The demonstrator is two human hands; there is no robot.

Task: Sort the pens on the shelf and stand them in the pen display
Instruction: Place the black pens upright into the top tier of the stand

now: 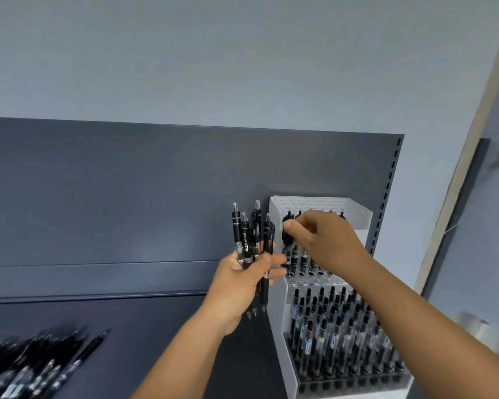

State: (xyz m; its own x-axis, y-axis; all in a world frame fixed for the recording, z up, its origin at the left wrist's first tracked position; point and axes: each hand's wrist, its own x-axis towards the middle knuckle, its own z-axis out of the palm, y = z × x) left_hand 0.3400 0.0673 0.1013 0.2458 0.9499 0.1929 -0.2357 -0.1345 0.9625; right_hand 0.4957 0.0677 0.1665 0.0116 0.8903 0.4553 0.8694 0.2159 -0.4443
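A bundle of black click pens [252, 246] is kept clenched upright in the left hand [244, 279] as ready stock, while one pen [287, 233] is pinched by the right hand [326, 240] at the white pen display's [277, 306] upper tier, tip-down for slotting; unsorted pens [32, 367] lie on the shelf [156, 326].

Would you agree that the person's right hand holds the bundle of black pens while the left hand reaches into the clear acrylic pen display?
Not quite: in the head view the left hand holds the bundle of black pens, and the right hand reaches into the clear acrylic pen display.
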